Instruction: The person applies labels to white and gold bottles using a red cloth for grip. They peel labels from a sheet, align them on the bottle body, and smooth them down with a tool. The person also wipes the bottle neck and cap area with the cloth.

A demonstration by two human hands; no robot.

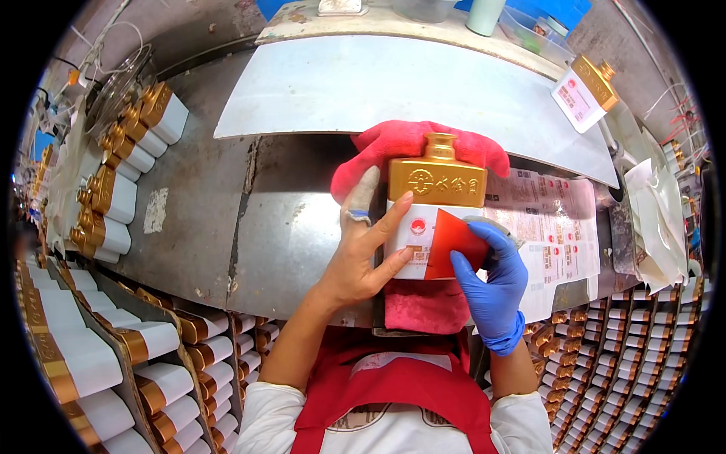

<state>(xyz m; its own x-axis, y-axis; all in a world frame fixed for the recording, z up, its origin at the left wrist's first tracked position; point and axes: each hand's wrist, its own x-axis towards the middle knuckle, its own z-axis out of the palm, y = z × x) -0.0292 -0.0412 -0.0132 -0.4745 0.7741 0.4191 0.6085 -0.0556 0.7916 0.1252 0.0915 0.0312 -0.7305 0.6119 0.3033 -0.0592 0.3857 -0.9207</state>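
A white bottle with an embossed gold top lies face up in front of me on a pink-red cloth. On its white front is a label with a red emblem. My left hand steadies the bottle's left side, thumb and one finger on its face. A cot covers the raised index finger. My right hand, in a blue glove, pinches a flat red scraper against the label's right part. Grey cots cover some of its fingertips. The scraper hides part of the label.
Printed label sheets lie right of the bottle. A white board spans the back, with a labelled bottle at its right end. Several gold-topped bottles line the table's left side. Racks of bottles flank me on both sides.
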